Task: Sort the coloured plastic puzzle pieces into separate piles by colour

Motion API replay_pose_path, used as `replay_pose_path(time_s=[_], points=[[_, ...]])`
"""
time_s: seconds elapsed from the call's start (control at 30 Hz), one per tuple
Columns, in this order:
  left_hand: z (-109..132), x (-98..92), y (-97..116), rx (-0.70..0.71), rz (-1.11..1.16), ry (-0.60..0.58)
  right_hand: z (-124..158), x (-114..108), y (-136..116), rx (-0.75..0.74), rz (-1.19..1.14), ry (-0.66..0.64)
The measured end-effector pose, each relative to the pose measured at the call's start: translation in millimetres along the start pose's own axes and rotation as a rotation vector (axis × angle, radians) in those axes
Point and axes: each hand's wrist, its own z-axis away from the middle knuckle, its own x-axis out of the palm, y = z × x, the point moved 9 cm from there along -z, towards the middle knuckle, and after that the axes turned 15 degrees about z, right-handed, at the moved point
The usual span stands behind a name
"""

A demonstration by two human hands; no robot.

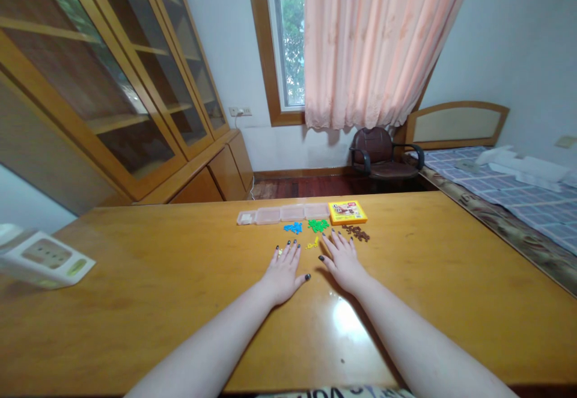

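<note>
My left hand (283,276) lies palm down on the table with its fingers stretched out. A few small pale yellow pieces (280,252) show by its fingertips. My right hand (345,264), also palm down with fingers spread, is between a small heap of yellow pieces (312,243) and a heap of brown pieces (356,232). Just beyond the hands lie a heap of blue pieces (293,228) and a heap of green pieces (318,225). What the pieces are is too small to tell. Neither hand holds anything.
Behind the heaps stand a row of clear plastic compartments (269,216) and a yellow box (348,212) on the wooden table (180,302). A white container (49,258) is at the table's left. Beyond are a glass-door cabinet (130,103), an office chair (383,154) and a bed (509,175).
</note>
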Motion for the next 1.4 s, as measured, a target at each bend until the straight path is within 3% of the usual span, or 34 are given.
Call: replay_pose_path(time_s=[0.17, 0.3, 0.43, 0.57, 0.7, 0.77, 0.83, 1.03, 1.23, 1.4], points=[[-20, -10.4, -29, -0.078, -0.007, 0.059, 1, -1, 1, 0.006, -0.001, -0.007], [-30, -23.5, -70, -0.182, -0.018, 0.089, 2, -1, 0, -0.005, 0.003, 0.000], [-34, -36.1, -95, -0.176, -0.008, 0.103, 1, 0, 0, 0.002, -0.002, -0.018], [-23, -41.5, -102, -0.144, 0.009, 0.127, 2, 0, 0, 0.005, 0.001, -0.023], [4, -44.5, -121, -0.374, -0.043, 0.234, 3, -1, -1, 0.002, 0.007, -0.019], [13, -39.9, -122, -0.401, -0.052, 0.207, 4, -1, -3, -0.009, 0.007, -0.021], [15, -34.9, -114, -0.329, -0.062, 0.149, 5, -2, -5, -0.024, 0.003, -0.019], [4, -37.2, -109, -0.280, -0.059, 0.095, 4, 0, -5, -0.032, 0.009, -0.011], [-13, -41.8, -114, -0.238, -0.035, 0.107, 3, 2, -5, -0.038, 0.016, -0.018], [-4, -49.9, -109, -0.177, -0.010, 0.146, 3, 2, -5, -0.040, 0.016, -0.019]])
